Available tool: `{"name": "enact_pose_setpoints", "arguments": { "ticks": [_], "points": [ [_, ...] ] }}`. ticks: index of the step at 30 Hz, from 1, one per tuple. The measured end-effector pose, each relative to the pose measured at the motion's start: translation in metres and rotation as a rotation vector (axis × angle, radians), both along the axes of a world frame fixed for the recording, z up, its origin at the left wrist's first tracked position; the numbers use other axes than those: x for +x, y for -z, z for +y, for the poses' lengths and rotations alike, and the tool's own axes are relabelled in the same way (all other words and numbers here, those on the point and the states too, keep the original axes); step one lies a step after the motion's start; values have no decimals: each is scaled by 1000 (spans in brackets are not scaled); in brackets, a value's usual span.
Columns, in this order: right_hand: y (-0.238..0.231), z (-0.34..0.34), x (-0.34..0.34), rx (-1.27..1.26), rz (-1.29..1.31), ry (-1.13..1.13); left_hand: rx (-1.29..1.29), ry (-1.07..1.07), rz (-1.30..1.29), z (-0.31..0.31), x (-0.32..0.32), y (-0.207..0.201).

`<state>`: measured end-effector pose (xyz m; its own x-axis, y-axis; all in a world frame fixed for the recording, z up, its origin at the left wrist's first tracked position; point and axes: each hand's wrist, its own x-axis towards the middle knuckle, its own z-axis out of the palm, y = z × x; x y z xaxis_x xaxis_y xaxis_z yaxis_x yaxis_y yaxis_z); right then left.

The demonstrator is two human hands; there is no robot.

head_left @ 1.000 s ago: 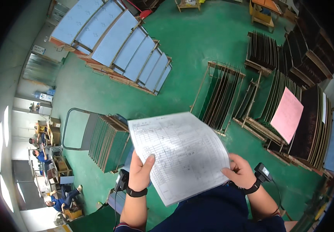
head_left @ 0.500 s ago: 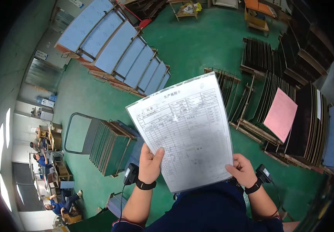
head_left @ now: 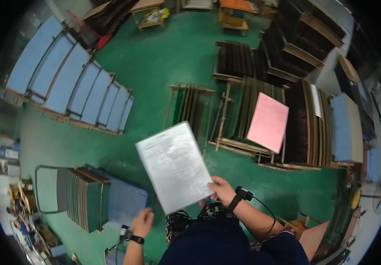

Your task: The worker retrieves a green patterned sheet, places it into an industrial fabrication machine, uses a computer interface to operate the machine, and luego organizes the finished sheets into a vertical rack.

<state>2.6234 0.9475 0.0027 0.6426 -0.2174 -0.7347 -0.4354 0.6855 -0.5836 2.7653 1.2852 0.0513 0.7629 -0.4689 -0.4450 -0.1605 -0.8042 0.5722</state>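
Observation:
A white printed sheet in a clear plastic sleeve [head_left: 172, 168] tilts in front of me, its print blurred and partly washed out by glare. My right hand [head_left: 222, 191] pinches it at the lower right edge, thumb on top. My left hand [head_left: 142, 223] is off the sheet, low and to its left; its fingers look loosely parted with nothing visible in them, though motion blurs them. Both wrists carry black straps with small devices.
A cart with a grey handle [head_left: 38, 190] and blue deck [head_left: 126, 198] bears a rack of green panels [head_left: 86, 198] at left. Racks of blue boards [head_left: 71, 79] stand at far left. At right, a pink sheet [head_left: 268, 121] lies on racked dark panels [head_left: 303, 128].
My left hand has let go of the sleeved sheet and dropped away to the left. My right hand alone holds it now. The view has swung rightward, so racks and cart appear farther left.

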Motion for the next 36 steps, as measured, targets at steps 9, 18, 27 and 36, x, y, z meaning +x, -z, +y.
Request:
{"name": "enact_pose_setpoints", "arguments": {
  "ticks": [9, 18, 27, 36],
  "points": [
    [186, -1, 72, -62, 424, 246, 306, -108, 513, 108, -142, 60],
    [240, -26, 123, -114, 576, 181, 461, -394, 394, 166, -149, 47],
    [159, 12, -91, -676, 167, -806, 148, -191, 391, 128, -134, 149],
    [68, -17, -446, -849, 936, -244, 521, 317, 105, 57, -71, 218]
  ]
}}
